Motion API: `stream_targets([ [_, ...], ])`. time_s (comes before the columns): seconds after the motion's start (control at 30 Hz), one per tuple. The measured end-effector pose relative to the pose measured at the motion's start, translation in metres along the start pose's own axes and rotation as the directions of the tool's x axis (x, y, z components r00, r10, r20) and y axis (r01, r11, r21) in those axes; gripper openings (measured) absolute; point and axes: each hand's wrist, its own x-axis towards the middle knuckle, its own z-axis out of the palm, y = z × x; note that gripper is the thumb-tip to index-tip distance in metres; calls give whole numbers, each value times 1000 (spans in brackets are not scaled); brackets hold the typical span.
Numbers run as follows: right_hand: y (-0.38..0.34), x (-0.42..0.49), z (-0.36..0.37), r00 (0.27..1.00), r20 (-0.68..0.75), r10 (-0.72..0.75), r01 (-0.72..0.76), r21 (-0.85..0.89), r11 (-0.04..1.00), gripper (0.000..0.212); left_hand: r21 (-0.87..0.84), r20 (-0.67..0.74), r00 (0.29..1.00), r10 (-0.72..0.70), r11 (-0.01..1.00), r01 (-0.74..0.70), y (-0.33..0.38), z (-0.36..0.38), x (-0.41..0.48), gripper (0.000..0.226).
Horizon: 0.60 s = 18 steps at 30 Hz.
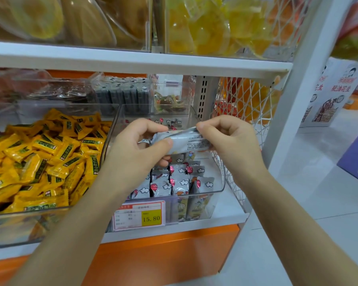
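Left hand (pixel 145 141) & right hand (pixel 225 137) both pinch 1 grey snack pack (pixel 186 140), mid frame, above clear bin (pixel 219 182).

Both hands hold one small silver-grey foil snack packet (pixel 182 141) level above a clear plastic bin (pixel 219 182) on the white shelf (pixel 174 230). The left hand (pixel 141 145) pinches the packet's left end between thumb and curled fingers; the right hand (pixel 227 137) pinches its upper right edge with thumb and forefinger. Beneath them the bin holds rows of upright grey packets printed with clouds and red balloons (pixel 180 180). A price tag with a yellow panel reading 15.80 (pixel 140 216) sits on the bin's front. Just to the left, another clear bin holds heaped yellow wrapped candies (pixel 39 153). A white wire mesh basket (pixel 246 104) stands to the right.
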Motion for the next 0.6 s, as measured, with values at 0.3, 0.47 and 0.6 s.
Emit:
stream_targets([
  [0.3,-4,-2,-1,998,27,-55,56,-69,996,14,-41,-31,997,-66,997,64,-2,4,1,7],
  [0.47,-6,-4,0,997,83,3,-3,-3,1000,5,-37,-60,994,-89,995,87,-1,5,1,14],
  [0.6,-7,-4,2,1000,11,15,-15,1,1000,14,9,-61,997,-54,998,54,0,6,0,14],
])
